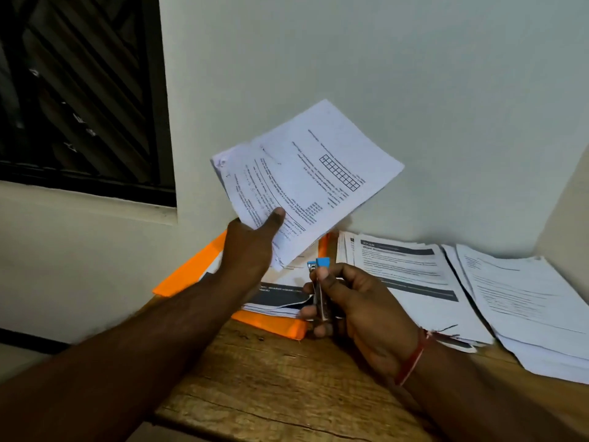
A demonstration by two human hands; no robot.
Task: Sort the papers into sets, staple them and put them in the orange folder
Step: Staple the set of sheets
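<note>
– So, what are the hands doing?
– Left hand [251, 247] is gripping a sheaf of printed papers [312, 177] by its lower edge, thumb lying flat on top, fingers going underneath. Sheaf is hanging in the air, tilting up toward the wall [382, 74], with one corner curling.
– Right?
– Right hand [357, 301] is curling tight round a small stapler [318, 282]. Metal body is standing upright in the fist, blue plastic end poking out above the thumb. It's sitting just below the sheaf; can't tell if they're touching. A red thread band [412, 358] is circling that wrist.
– Folder?
– Orange folder [191, 266] is lying on the wooden table [271, 378], against the wall. A stack of sheets [277, 298] is resting on it, orange showing on both sides.
– Rest of the surface?
– Two more piles are sitting to the right: a middle stack [408, 275] with dark header bars and a far stack [526, 307] of plain text, edges fanning unevenly. Table is showing rough grain and cracks. Wall is looking smooth and pale. A dark window [79, 90] with a diagonal grille is filling the top left.
</note>
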